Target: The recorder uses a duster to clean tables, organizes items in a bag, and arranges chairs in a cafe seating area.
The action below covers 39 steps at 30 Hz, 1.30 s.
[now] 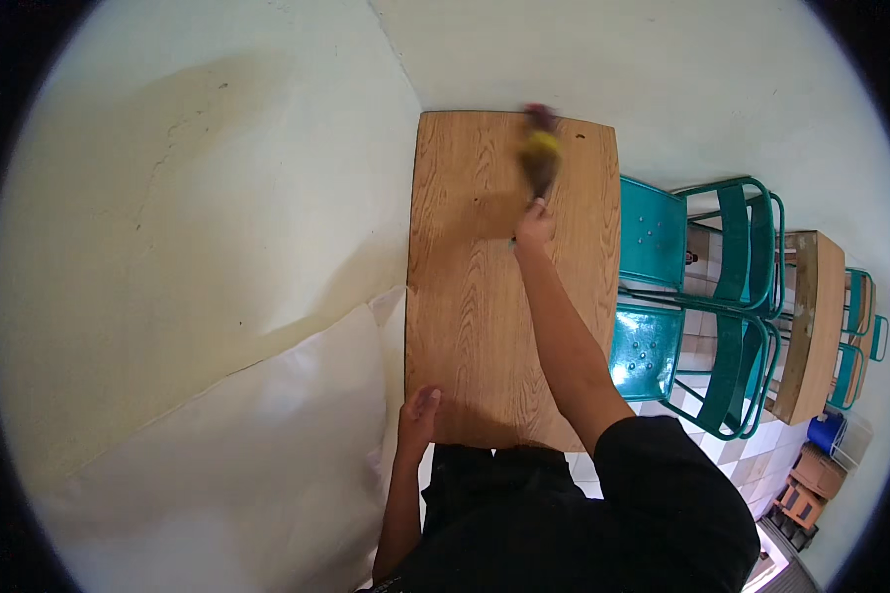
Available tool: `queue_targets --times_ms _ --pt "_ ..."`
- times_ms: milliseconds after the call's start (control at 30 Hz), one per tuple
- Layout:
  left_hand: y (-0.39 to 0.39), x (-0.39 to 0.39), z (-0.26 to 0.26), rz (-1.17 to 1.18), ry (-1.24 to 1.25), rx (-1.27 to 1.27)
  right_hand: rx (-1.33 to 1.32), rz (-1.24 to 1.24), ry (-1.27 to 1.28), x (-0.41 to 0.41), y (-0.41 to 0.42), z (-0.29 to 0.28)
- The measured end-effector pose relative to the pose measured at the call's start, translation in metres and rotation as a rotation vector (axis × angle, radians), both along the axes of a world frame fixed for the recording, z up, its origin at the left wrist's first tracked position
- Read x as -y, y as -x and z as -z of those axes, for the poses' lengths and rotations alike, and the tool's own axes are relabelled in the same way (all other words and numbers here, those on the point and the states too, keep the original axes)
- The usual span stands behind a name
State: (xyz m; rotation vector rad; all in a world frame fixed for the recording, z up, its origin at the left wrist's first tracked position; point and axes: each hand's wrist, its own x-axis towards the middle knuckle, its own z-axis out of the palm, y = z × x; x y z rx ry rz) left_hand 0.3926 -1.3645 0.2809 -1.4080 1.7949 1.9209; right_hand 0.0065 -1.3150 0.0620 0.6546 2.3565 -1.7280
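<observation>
My right hand is stretched far forward over a wood-grain table, shut on the thin end of a duster, which looks blurred. The duster has a dark body, a yellow band and a dark red tip that reaches the table's far edge by the wall. My left hand rests at the near left corner of the table with its fingers partly curled. I see nothing held in it, though the palm side is partly hidden. A small dark mark lies near the far right corner.
Green metal chairs stand against the table's right side. Beyond them are another wooden table, more green chairs, a blue container and stacked crates. Walls border the table on the left and far side; a white sheet hangs at left.
</observation>
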Motion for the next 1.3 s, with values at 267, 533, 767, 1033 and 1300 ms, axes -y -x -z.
queue_targets --times_ms 267,533,767,1033,1300 --pt "-0.009 -0.006 0.019 0.025 -0.003 -0.013 -0.054 -0.35 -0.233 -0.059 0.001 0.022" --pt "-0.013 -0.021 -0.013 0.063 0.097 -0.117 0.252 -0.421 0.117 -0.114 -0.061 -0.037" --pt "-0.045 -0.055 -0.015 0.094 0.114 -0.139 0.104 0.259 0.607 -0.2 -0.163 -0.053" --pt "-0.078 -0.088 -0.011 0.242 0.323 -0.345 0.026 -0.533 -0.048 -0.268 -0.292 -0.075" --pt "-0.134 -0.096 -0.032 -0.09 0.125 -0.301 0.005 -0.905 0.262 -0.256 -0.346 -0.149"
